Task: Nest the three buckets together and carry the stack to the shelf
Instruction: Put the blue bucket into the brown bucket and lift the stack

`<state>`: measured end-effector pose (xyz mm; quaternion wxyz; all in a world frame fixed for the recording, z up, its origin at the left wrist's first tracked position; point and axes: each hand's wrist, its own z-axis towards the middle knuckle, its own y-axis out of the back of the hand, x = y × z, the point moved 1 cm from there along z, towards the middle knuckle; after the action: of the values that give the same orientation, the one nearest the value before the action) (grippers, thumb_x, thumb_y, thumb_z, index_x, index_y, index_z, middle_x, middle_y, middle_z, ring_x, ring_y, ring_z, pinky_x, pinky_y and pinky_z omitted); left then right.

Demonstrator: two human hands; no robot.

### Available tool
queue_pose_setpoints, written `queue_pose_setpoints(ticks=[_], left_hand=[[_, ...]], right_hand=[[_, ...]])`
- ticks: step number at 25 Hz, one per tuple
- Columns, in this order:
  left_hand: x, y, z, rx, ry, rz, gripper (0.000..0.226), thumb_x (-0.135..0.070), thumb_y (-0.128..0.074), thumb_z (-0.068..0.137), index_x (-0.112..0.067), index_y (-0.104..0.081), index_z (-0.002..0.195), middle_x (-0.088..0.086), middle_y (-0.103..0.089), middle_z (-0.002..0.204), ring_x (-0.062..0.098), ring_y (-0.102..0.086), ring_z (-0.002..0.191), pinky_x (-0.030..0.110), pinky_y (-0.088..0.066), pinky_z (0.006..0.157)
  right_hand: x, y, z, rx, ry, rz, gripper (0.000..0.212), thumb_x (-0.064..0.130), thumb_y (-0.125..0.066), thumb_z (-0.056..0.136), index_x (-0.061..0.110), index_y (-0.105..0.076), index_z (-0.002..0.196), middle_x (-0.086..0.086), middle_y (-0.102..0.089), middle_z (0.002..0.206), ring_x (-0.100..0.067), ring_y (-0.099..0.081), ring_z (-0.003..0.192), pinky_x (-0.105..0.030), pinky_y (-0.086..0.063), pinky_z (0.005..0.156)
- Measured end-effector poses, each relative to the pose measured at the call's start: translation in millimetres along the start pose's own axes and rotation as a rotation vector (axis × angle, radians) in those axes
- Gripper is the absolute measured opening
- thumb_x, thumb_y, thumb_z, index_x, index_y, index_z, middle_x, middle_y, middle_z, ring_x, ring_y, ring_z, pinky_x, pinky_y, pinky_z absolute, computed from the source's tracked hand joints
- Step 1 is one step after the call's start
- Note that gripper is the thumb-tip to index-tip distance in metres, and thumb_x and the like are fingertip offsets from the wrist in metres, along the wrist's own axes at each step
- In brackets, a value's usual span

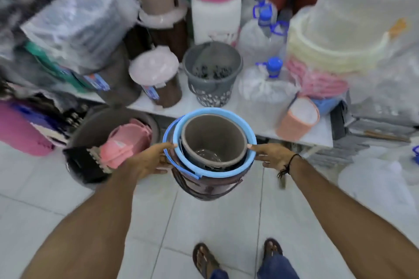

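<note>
Three buckets are nested into one stack held in the air above the tiled floor. A grey-brown bucket (214, 140) sits innermost, inside a blue-rimmed bucket (210, 171), and a dark maroon bucket (204, 188) is outermost at the bottom. My left hand (150, 159) grips the stack's left side, thumb on the blue rim. My right hand (271, 154) grips the right side the same way. The low white shelf (249, 118) lies just beyond the stack.
On the shelf stand a grey bucket (212, 72), a white jar with a pink lid (215, 7), wrapped water jugs (267, 84) and a peach basket (298, 118). A dark tub holding pink items (113, 145) sits on the floor at the left. My sandalled feet (238, 258) are below.
</note>
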<state>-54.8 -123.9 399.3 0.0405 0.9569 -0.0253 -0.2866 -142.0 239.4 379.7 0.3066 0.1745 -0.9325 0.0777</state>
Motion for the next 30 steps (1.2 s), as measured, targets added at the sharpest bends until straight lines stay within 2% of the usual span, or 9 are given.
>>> queue_pose_setpoints(ticks=[2,6,9,14,17,21,24,27,30], left_hand=[[-47.6,42.3,-31.4,-0.014,-0.073,-0.004,0.05,-0.056,-0.076,0.064,-0.016,-0.074,0.094,0.009,-0.072,0.091,0.023,-0.065,0.079,0.038,-0.045,0.082],[-142.2,96.5,-73.4,-0.091,-0.258,-0.089,0.056,-0.055,-0.079,0.058,-0.011,-0.069,0.091,0.011,-0.066,0.082,0.025,-0.06,0.075,0.038,-0.044,0.078],[-221.1,111.5,-95.2,-0.111,-0.43,-0.117,0.039,-0.053,-0.073,0.07,-0.016,-0.067,0.08,0.004,-0.06,0.063,0.019,-0.059,0.064,0.035,-0.047,0.07],[-327.2,115.4,-79.2,-0.126,-0.571,-0.118,0.038,-0.054,-0.071,0.073,-0.016,-0.067,0.075,0.004,-0.061,0.064,0.018,-0.061,0.068,0.038,-0.049,0.084],[-365.6,112.3,-29.8,-0.136,-0.544,-0.099,0.035,-0.051,-0.068,0.075,-0.017,-0.067,0.082,0.004,-0.063,0.067,0.018,-0.063,0.069,0.036,-0.05,0.078],[-379.0,108.9,53.8,-0.206,-0.353,-0.044,0.044,-0.052,-0.066,0.065,-0.015,-0.067,0.088,0.007,-0.067,0.076,0.022,-0.065,0.074,0.035,-0.051,0.074],[-368.0,97.1,99.1,-0.235,-0.172,-0.069,0.039,-0.048,-0.064,0.068,-0.012,-0.067,0.084,0.005,-0.069,0.061,0.022,-0.066,0.066,0.031,-0.05,0.067],[-346.8,79.1,139.3,-0.207,-0.034,-0.158,0.026,-0.034,-0.065,0.08,-0.008,-0.062,0.075,0.002,-0.062,0.043,0.016,-0.061,0.044,0.021,-0.05,0.051],[-334.5,72.1,174.9,-0.151,0.008,-0.171,0.038,-0.035,-0.072,0.069,-0.006,-0.069,0.092,0.008,-0.073,0.063,0.024,-0.066,0.067,0.032,-0.05,0.091]], right_hand=[[66.2,-24.3,-20.4,0.015,0.095,-0.009,0.041,0.043,-0.084,0.068,0.019,-0.071,0.099,0.003,-0.072,0.091,-0.013,-0.062,0.087,-0.029,-0.034,0.066],[191.6,-49.5,-55.0,-0.035,0.29,-0.046,0.03,0.052,-0.073,0.076,0.024,-0.064,0.073,0.009,-0.064,0.061,-0.011,-0.053,0.071,-0.031,-0.029,0.067],[279.1,-45.8,-73.9,-0.09,0.425,-0.027,0.036,0.058,-0.069,0.076,0.024,-0.061,0.07,0.007,-0.059,0.063,-0.01,-0.052,0.065,-0.029,-0.032,0.063],[380.8,-13.5,-60.2,-0.124,0.572,0.042,0.035,0.057,-0.069,0.077,0.023,-0.062,0.071,0.008,-0.059,0.062,-0.008,-0.053,0.059,-0.026,-0.034,0.057],[412.3,11.1,-15.6,-0.123,0.545,0.057,0.029,0.049,-0.071,0.079,0.023,-0.06,0.072,0.006,-0.058,0.068,-0.008,-0.051,0.063,-0.025,-0.034,0.058],[423.1,32.1,71.6,-0.138,0.371,0.001,0.022,0.04,-0.071,0.083,0.02,-0.064,0.081,0.003,-0.061,0.077,-0.012,-0.056,0.072,-0.027,-0.041,0.062],[410.7,29.8,136.5,-0.155,0.236,-0.024,0.027,0.036,-0.07,0.086,0.013,-0.066,0.099,-0.002,-0.065,0.085,-0.015,-0.06,0.076,-0.028,-0.048,0.066],[390.2,23.4,190.5,-0.225,0.112,-0.03,0.021,0.029,-0.064,0.093,0.01,-0.063,0.1,-0.008,-0.064,0.085,-0.019,-0.06,0.077,-0.033,-0.05,0.074],[380.3,28.4,219.5,-0.36,0.093,-0.133,0.029,0.031,-0.062,0.091,0.003,-0.067,0.099,-0.017,-0.07,0.096,-0.028,-0.066,0.079,-0.046,-0.058,0.084]])
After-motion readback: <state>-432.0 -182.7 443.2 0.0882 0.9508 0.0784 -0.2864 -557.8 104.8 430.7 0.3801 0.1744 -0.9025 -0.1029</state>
